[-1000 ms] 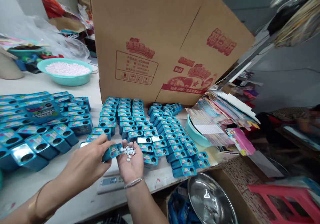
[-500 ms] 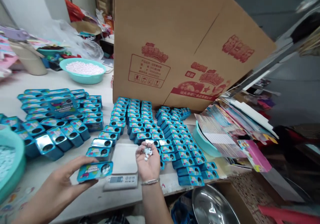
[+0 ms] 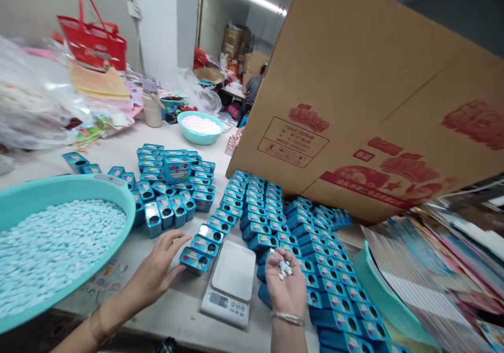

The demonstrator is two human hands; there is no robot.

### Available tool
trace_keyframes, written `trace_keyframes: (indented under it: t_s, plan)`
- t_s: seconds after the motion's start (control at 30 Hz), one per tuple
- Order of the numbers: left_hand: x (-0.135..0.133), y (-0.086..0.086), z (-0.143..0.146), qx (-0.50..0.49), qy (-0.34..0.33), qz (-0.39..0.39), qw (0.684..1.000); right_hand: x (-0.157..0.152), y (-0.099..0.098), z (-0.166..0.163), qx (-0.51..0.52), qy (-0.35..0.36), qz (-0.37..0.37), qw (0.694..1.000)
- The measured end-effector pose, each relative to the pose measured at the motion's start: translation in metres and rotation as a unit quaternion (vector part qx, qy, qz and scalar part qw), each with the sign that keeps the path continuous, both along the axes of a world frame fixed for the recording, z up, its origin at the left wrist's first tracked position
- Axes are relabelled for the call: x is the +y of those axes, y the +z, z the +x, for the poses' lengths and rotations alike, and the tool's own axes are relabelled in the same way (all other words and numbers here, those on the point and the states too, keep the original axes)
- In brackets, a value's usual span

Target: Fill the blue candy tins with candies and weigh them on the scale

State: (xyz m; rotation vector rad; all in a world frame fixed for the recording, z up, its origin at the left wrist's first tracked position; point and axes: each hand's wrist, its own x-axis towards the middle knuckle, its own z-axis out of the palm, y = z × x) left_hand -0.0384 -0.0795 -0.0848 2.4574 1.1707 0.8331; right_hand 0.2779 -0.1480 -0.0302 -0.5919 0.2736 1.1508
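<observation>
My left hand is at the left end of a blue tin, thumb and fingers apart; whether the fingertips still touch it I cannot tell. That tin stands at the near end of a row of similar tins with round holes in their tops. To its right lies a white digital scale with a bare platform. My right hand, palm up and cupped, holds several small pale candies just right of the scale. A large turquoise basin of light blue candies stands at the left.
More blue tins fill the table's right side in rows, with another group at the back left. A big cardboard box leans behind them. Farther back are a small basin of pale candies and a bottle. Printed sheets lie at the right.
My left hand has lowered the tin from above the table to the near end of the row, and its fingers have loosened. My right hand still holds the candies. The view has swung left.
</observation>
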Motion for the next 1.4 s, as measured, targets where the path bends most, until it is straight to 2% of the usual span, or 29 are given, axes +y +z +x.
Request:
trace_keyframes:
  t_s: [0.1, 0.2, 0.27, 0.33, 0.4, 0.47, 0.53, 0.6, 0.7, 0.83, 0.9, 0.97, 1.03, 1.1, 1.17, 1.23, 1.33, 1.4]
  plan:
    - [0.033, 0.043, -0.02, 0.008, 0.035, 0.038, 0.999, -0.005, 0.0, 0.008, 0.029, -0.035, -0.024, 0.999]
    - [0.097, 0.085, -0.03, 0.016, 0.111, 0.114, 0.987, -0.004, 0.002, 0.006, 0.039, -0.04, -0.02, 0.998]
    - [0.146, 0.104, -0.028, 0.052, 0.162, 0.112, 0.979, -0.003, 0.005, 0.0, 0.049, -0.03, -0.007, 0.998]
    - [0.19, 0.112, -0.02, 0.106, 0.187, 0.081, 0.973, -0.003, 0.007, -0.005, 0.057, -0.02, 0.004, 0.998]
    - [0.222, 0.113, -0.011, 0.141, 0.182, 0.053, 0.972, -0.006, 0.007, -0.006, 0.054, -0.016, 0.012, 0.998]
    - [0.24, 0.112, -0.007, 0.159, 0.154, 0.029, 0.975, -0.012, 0.004, 0.0, 0.04, -0.022, 0.02, 0.999]
    - [0.247, 0.113, -0.008, 0.175, 0.125, 0.009, 0.977, -0.022, -0.002, 0.009, 0.024, -0.034, 0.028, 0.999]
    - [0.241, 0.118, -0.009, 0.182, 0.103, 0.003, 0.978, -0.031, -0.007, 0.021, 0.014, -0.047, 0.032, 0.998]
    - [0.209, 0.135, -0.002, 0.173, 0.065, 0.027, 0.982, -0.039, -0.012, 0.035, 0.011, -0.064, 0.022, 0.998]
    - [0.131, 0.16, 0.036, 0.089, -0.052, 0.101, 0.989, -0.036, -0.009, 0.042, -0.024, -0.073, 0.04, 0.996]
    - [0.087, 0.159, 0.064, 0.049, -0.122, 0.094, 0.987, -0.033, -0.005, 0.042, -0.043, -0.069, 0.058, 0.995]
    - [0.047, 0.143, 0.093, 0.032, -0.163, 0.07, 0.984, -0.033, -0.003, 0.043, -0.035, -0.068, 0.07, 0.995]
    - [0.017, 0.115, 0.119, 0.043, -0.174, 0.023, 0.983, -0.037, -0.002, 0.045, -0.006, -0.075, 0.075, 0.994]
    - [0.0, 0.082, 0.137, 0.055, -0.174, -0.015, 0.983, -0.045, -0.003, 0.049, 0.025, -0.089, 0.074, 0.993]
    - [-0.008, 0.052, 0.147, 0.072, -0.174, -0.04, 0.981, -0.055, -0.004, 0.055, 0.052, -0.106, 0.071, 0.99]
    - [-0.009, 0.029, 0.15, 0.092, -0.179, -0.055, 0.978, -0.064, -0.006, 0.06, 0.075, -0.123, 0.073, 0.987]
    - [-0.006, 0.009, 0.146, 0.109, -0.192, -0.054, 0.974, -0.069, -0.008, 0.064, 0.089, -0.137, 0.074, 0.984]
    - [-0.005, 0.003, 0.141, 0.107, -0.196, -0.042, 0.974, -0.067, -0.009, 0.062, 0.087, -0.134, 0.068, 0.985]
